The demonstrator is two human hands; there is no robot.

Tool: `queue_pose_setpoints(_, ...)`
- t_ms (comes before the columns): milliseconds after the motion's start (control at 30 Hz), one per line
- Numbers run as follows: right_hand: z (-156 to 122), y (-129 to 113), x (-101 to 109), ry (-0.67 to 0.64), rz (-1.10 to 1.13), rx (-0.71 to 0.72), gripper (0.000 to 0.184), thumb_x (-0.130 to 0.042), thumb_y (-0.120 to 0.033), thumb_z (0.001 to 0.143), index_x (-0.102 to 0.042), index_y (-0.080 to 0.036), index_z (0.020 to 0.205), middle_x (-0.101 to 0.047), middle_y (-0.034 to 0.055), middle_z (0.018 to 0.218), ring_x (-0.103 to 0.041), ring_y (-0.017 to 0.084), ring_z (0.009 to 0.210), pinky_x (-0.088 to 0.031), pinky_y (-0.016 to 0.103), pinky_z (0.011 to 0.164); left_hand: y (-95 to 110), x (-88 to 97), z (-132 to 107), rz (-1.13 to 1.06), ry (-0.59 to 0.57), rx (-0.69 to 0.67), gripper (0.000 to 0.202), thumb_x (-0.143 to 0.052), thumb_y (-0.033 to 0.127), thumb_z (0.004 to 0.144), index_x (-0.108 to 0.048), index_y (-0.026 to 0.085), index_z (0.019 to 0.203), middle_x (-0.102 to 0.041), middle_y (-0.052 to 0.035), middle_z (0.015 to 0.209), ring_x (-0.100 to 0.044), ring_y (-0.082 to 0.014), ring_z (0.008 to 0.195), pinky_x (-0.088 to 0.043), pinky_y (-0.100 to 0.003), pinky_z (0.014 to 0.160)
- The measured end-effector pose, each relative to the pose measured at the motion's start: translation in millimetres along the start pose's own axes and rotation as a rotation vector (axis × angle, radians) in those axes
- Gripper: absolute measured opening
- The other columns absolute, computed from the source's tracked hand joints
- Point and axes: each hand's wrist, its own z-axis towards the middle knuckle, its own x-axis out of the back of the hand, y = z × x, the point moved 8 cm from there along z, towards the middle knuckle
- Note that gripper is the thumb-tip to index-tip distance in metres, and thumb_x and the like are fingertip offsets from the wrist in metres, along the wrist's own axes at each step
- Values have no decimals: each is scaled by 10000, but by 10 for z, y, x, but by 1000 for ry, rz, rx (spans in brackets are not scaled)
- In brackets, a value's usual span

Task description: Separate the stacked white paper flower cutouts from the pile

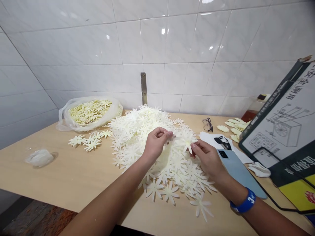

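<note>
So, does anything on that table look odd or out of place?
Nothing looks clearly spilled or broken. The box at the right seems to lean, though the camera's wide view may exaggerate that. Some flowers lie loose outside the bag, and one flower strays from the pile's near side.

right hand (pixel 206 159) pinching white flower cutout (pixel 187 143) over cutout heap (pixel 137 139); left hand (pixel 157 141) near it, grip unclear. plastic bag (pixel 112 115) of yellowish cutouts (pixel 90 111) far left, phone (pixel 242 173) right.
</note>
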Motion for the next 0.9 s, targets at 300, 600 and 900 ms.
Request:
queue_pose_setpoints(300,31,128,21,44,135,-73,288,-583,-443,905,-604,-201,749,-565,30,714,-492,160,621,-416,301,600,-37,236,127,326,115,-121,221,-641,235,806,-631,190,1022,-672,-50,908,-621,-168,842,-482,-305,769)
queue_pose_setpoints(600,-60,-75,-117,-50,-113,52,309,-526,-425,938,-574,-203,728,-493,-3,649,-463,149,615,-363,270,574,326,-348,-325,573,-192,-649,124,-645,299,860,-718,206,897,-693,-62,890,-622,-189,883,-493,-320,808)
queue_pose_setpoints(900,-7,42,-17,31,-31,-15,311,-532,-426,935,-571,-199,725,-540,5,634,-499,152,626,-398,275,610,15,15,5,109,18,-94,155,-594,309,849,-588,165,791,-564,20,612,-535,-109,603,-443,-229,616)
